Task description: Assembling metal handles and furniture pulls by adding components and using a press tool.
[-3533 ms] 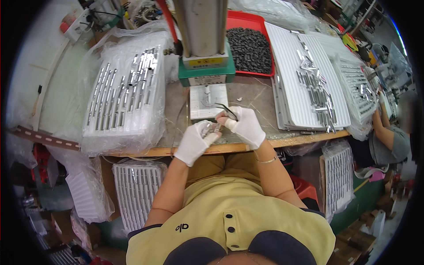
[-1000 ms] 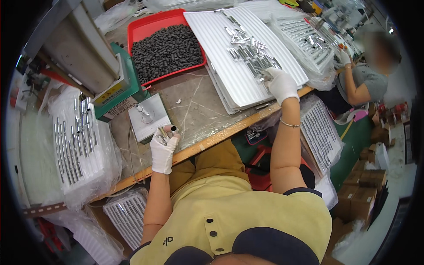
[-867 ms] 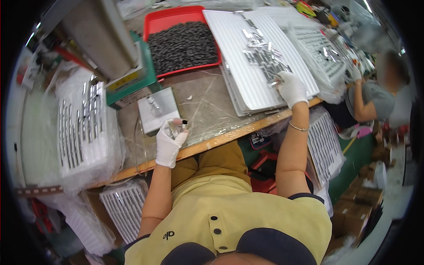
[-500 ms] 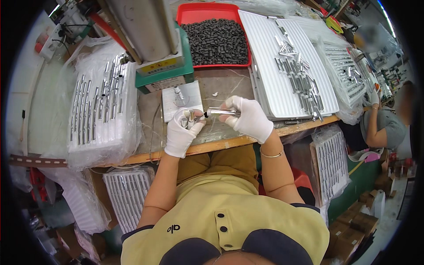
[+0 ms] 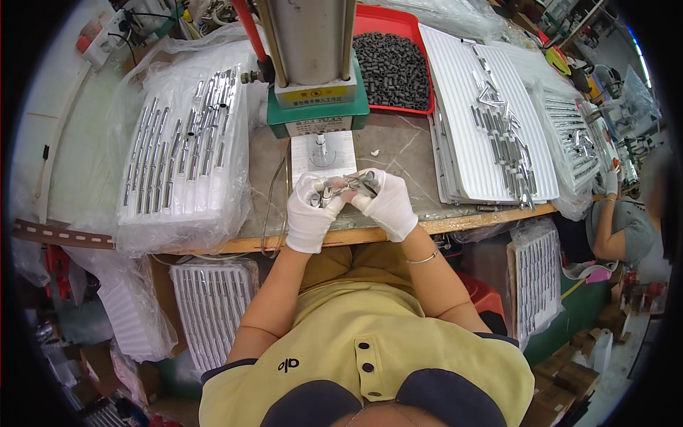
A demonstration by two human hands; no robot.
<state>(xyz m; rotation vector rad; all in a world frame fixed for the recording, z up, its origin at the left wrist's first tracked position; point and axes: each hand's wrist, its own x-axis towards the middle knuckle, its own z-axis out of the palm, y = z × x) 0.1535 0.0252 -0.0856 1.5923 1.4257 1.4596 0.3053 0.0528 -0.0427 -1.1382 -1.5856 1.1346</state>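
Crosswise, metal tube between both gloved hands' grip.

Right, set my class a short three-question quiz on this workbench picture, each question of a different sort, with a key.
1. True or false: both gloved hands, left hand and right hand, meet over the front edge of the bench.
2. What fills the red tray? A) small dark parts B) white gloves C) coins
3. Fill in: the ribbed white tray with loose metal tubes lies to the person's ____.

Key: 1 true; 2 A; 3 right.
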